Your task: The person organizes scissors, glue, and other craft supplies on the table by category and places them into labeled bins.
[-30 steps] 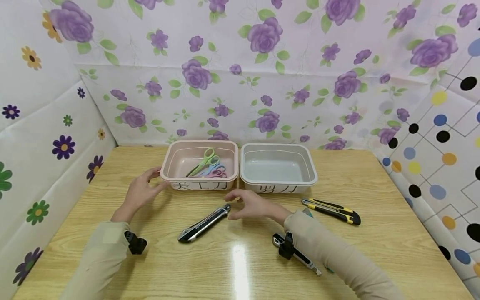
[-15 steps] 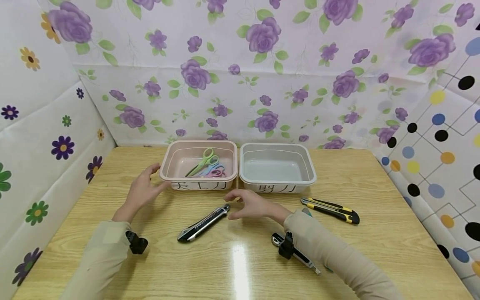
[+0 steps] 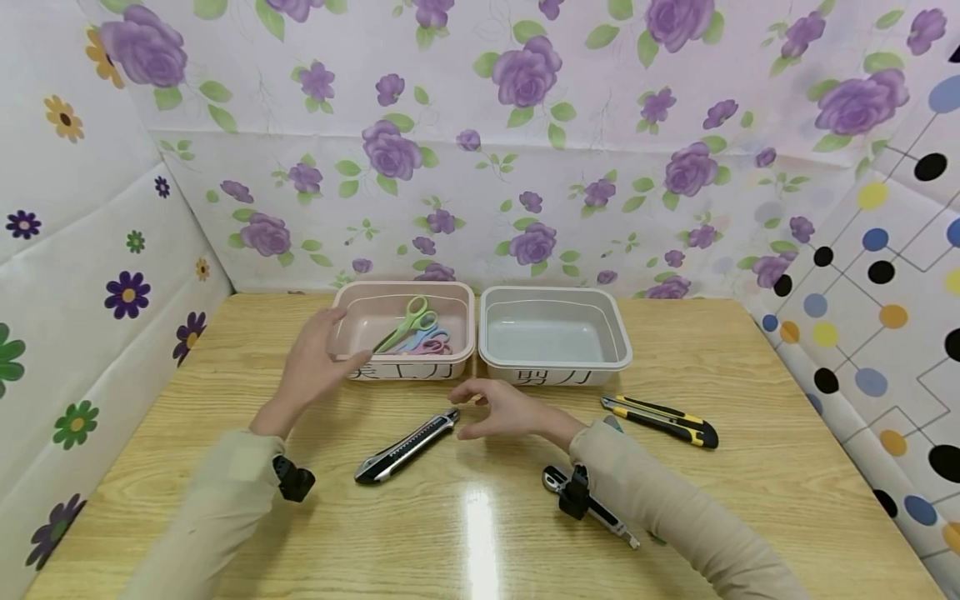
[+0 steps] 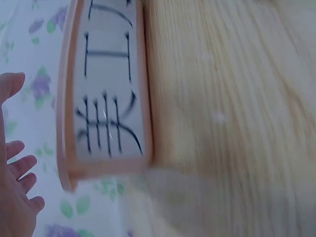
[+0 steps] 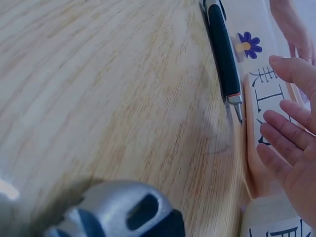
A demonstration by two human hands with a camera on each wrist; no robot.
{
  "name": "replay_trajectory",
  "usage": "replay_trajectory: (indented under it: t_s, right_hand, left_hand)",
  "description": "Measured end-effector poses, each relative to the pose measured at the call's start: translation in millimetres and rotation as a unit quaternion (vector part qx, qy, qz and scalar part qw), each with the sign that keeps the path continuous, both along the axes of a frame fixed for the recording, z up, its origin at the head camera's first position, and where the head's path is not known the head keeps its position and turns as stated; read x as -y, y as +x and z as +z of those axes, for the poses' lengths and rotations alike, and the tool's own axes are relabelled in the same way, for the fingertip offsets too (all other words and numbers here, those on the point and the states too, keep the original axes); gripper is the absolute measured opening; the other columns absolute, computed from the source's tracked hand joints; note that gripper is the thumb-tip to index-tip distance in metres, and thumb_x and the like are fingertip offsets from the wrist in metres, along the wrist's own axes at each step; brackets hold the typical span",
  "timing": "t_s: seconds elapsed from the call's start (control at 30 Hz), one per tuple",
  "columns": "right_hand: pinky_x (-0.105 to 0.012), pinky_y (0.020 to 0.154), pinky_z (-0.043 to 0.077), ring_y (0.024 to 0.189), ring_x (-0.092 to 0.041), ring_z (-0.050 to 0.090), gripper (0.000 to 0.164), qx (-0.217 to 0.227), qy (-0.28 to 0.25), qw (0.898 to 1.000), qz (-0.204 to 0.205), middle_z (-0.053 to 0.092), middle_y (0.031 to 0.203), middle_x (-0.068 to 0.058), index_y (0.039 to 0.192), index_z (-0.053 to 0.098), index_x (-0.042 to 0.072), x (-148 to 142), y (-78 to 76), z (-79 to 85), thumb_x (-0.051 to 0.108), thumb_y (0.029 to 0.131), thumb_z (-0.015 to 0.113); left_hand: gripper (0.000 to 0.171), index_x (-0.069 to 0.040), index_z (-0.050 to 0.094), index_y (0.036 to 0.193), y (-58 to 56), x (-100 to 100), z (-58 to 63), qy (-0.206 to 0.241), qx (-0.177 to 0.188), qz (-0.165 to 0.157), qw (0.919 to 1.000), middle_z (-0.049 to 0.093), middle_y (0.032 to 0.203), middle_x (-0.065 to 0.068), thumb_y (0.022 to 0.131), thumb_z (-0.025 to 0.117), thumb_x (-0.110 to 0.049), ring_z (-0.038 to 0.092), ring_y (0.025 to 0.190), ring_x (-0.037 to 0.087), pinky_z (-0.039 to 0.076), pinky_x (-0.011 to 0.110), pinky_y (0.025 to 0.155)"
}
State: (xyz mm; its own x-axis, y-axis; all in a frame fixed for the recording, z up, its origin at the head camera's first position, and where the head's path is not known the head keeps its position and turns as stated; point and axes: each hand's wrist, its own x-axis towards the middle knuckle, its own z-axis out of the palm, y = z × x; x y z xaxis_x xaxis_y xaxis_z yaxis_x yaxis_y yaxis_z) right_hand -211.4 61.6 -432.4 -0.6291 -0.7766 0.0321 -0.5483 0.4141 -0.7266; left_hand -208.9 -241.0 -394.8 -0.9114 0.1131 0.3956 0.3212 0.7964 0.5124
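Observation:
My left hand (image 3: 318,354) is over the left front corner of the pink bin (image 3: 403,287), its fingers loosely spread and nothing in its grasp. In the left wrist view that hand (image 4: 17,192) lies beside the bin's lettered front label (image 4: 106,98). Green, blue and pink scissors (image 3: 414,323) lie inside the bin. My right hand (image 3: 506,410), fingers loosely bent and holding nothing, hovers just right of the tip of a black-and-silver utility knife (image 3: 408,448). Whether either hand touches anything, I cannot tell.
Right of the pink bin stands a grey bin (image 3: 555,367) with a lettered label. A yellow-and-black utility knife (image 3: 662,421) lies to the right. Beneath my right wrist is a silver utility knife (image 3: 611,521), and a green item (image 3: 613,423) is mostly hidden by the sleeve.
My left hand has shifted right, from beside the pink bin to over its left front corner. The right hand, bins and utility knives have stayed put.

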Motion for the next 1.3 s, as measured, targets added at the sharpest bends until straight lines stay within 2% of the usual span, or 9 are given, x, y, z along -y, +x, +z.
replay_trajectory:
  t_s: [0.17,0.37,0.5,0.7,0.97,1.1,1.3]
  right_hand:
    - [-0.035,0.093,0.043,0.108,-0.016,0.051,0.053,0.008,0.000,1.000,0.003,0.057,0.119,-0.004,0.120,0.054,0.003,-1.1,2.4,0.5,0.026,0.076,0.073]
    - [-0.034,0.093,0.043,0.107,-0.014,0.052,0.054,0.008,0.002,1.000,0.006,0.058,0.117,-0.003,0.119,0.055,0.005,-2.8,3.8,1.7,0.029,0.075,0.074]
    - [-0.036,0.093,0.043,0.108,-0.019,0.052,0.054,0.011,-0.003,1.000,0.012,0.058,0.117,-0.005,0.119,0.055,0.004,-4.1,5.7,3.5,0.029,0.075,0.074]
    - [-0.032,0.091,0.043,0.107,-0.017,0.052,0.050,0.005,-0.006,1.000,0.018,0.058,0.115,-0.003,0.116,0.057,0.006,-3.7,9.7,3.3,0.028,0.074,0.074]
    - [-0.039,0.090,0.045,0.107,-0.018,0.053,0.050,0.003,-0.007,1.000,0.023,0.060,0.114,-0.006,0.115,0.057,0.002,-5.2,13.8,2.0,0.027,0.075,0.074]
    - [-0.038,0.089,0.045,0.106,-0.015,0.054,0.049,-0.005,-0.006,1.000,0.023,0.061,0.113,-0.004,0.114,0.058,0.003,-6.7,13.7,0.7,0.027,0.074,0.074]
    - [-0.036,0.089,0.046,0.104,-0.015,0.054,0.048,-0.011,-0.006,1.000,0.015,0.061,0.112,-0.002,0.113,0.059,0.005,-8.4,13.0,-2.6,0.027,0.073,0.075]
  left_hand:
    - [0.075,0.003,0.040,0.131,0.6,-26.9,5.7,0.003,-0.005,-0.041,0.9992,0.040,0.134,0.022,0.074,0.071,-0.034,0.036,0.123,0.039,0.031,0.055,0.098]
    - [0.077,0.000,0.037,0.135,4.0,-60.6,9.2,-0.013,0.025,-0.070,0.9972,0.038,0.138,0.020,0.076,0.069,-0.039,0.030,0.128,0.036,0.025,0.052,0.104]
    - [0.074,-0.002,0.040,0.133,3.5,-80.7,7.5,-0.011,0.014,-0.094,0.9954,0.042,0.134,0.018,0.076,0.070,-0.038,0.037,0.124,0.033,0.031,0.048,0.101]
    - [0.077,0.001,0.036,0.134,-1.3,-106.3,1.9,-0.036,-0.005,-0.094,0.9949,0.043,0.133,0.019,0.077,0.070,-0.039,0.039,0.123,0.032,0.036,0.047,0.098]
    - [0.073,0.005,0.039,0.132,-4.8,-129.2,-0.9,-0.060,0.030,-0.121,0.9904,0.042,0.134,0.021,0.081,0.064,-0.040,0.039,0.124,0.033,0.032,0.045,0.102]
    - [0.068,0.003,0.043,0.130,-7.6,-135.6,-1.2,-0.059,0.046,-0.119,0.9900,0.043,0.133,0.020,0.082,0.064,-0.039,0.041,0.122,0.032,0.034,0.045,0.101]
    - [0.065,0.004,0.044,0.128,-15.2,-142.6,-2.1,-0.065,0.049,-0.125,0.9888,0.045,0.132,0.019,0.083,0.064,-0.038,0.041,0.122,0.031,0.032,0.043,0.102]
